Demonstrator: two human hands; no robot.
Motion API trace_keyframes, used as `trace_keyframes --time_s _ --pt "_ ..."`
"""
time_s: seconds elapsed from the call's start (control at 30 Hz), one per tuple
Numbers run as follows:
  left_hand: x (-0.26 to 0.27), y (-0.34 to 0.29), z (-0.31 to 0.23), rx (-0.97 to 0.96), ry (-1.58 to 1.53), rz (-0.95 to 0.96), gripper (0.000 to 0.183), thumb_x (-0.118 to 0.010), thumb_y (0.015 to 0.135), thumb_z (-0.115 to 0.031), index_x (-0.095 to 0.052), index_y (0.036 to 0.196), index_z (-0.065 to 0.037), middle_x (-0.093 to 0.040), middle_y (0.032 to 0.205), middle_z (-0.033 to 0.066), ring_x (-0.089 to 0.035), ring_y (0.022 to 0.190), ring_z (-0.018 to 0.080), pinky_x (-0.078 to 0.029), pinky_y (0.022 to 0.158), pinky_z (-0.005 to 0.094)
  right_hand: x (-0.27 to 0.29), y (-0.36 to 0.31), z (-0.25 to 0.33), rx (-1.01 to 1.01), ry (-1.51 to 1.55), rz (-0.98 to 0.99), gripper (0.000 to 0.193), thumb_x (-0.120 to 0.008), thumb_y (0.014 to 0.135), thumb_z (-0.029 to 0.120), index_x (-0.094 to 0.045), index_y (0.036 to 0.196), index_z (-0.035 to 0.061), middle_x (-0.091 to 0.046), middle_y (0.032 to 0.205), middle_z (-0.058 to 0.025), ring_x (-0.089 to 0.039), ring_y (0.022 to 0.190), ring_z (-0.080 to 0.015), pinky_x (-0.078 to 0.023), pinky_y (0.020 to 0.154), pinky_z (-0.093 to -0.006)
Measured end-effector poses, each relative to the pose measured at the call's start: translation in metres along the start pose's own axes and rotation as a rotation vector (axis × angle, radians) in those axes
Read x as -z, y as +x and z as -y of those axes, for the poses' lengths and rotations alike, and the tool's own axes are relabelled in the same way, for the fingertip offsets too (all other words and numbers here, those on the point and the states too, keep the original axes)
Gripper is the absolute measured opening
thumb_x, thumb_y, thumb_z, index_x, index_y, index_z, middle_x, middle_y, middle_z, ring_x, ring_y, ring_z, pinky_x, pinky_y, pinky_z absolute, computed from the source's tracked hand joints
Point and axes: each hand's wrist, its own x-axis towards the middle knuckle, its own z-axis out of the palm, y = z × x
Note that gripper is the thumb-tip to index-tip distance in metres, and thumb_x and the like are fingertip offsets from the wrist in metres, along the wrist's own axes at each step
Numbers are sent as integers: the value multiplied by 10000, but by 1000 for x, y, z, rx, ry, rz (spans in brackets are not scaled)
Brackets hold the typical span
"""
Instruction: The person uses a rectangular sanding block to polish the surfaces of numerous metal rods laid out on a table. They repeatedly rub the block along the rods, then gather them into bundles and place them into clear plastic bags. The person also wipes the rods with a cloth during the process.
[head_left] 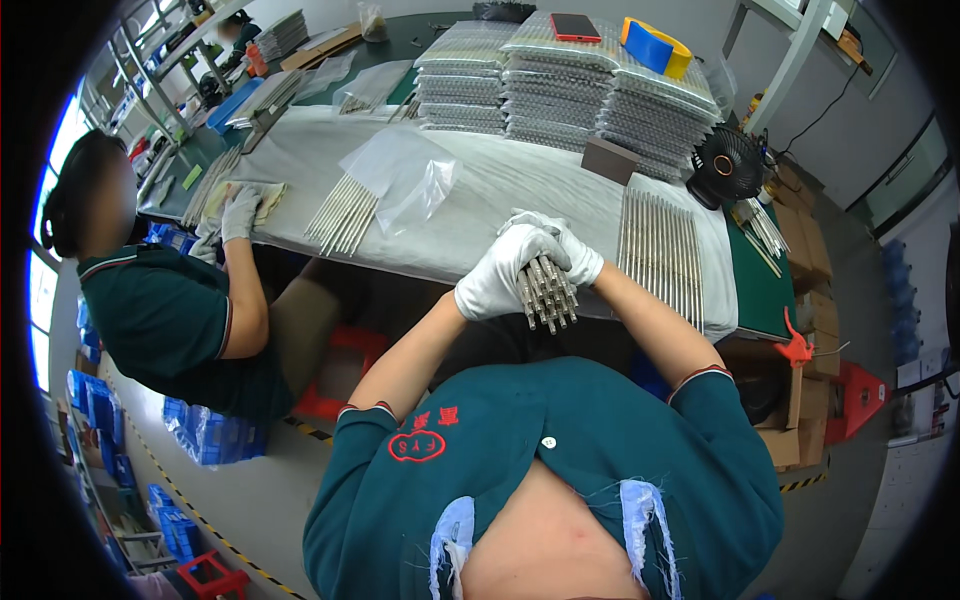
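Both my hands wear white gloves and meet around a bundle of thin metal rods (548, 294), whose ends point toward me at the table's front edge. My left hand (503, 275) wraps the bundle from the left side. From the right, my right hand (572, 250) closes over it, its fingers overlapping the left glove. The rods' far ends are hidden by the gloves. Right of my hands, a row of similar rods (662, 255) lies side by side on the white cloth (500, 180). Further left, more rods (343, 213) lie partly under a clear plastic bag (405, 175).
Tall stacks of bubble-wrapped packs (555, 85) stand at the back, topped by a red-edged phone (575, 28) and tape rolls (655, 48). A brown block (609, 160) and black fan (727, 166) sit at right. A co-worker (170, 290) with gloved hands works at left.
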Motion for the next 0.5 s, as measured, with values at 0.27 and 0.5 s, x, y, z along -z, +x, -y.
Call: trace_keyframes --time_s 0.27,0.5 --pt "1 6 -8 1 35 6 376 -840 625 -133 -656 951 -104 -633 901 82 -592 868 306 -473 821 389 0 -2 -8 -4 1 -42 574 -733 795 168 -526 1321 72 -564 1294 -98 -519 1238 -225 -390 1081 -365" --pt "28 43 18 327 63 43 342 -821 748 -160 -660 1026 -42 -676 943 80 -642 880 231 -504 857 329 27 26 20 -268 119 -50 647 -803 738 210 -557 1323 80 -588 1297 -98 -538 1227 -219 -408 1067 -367"
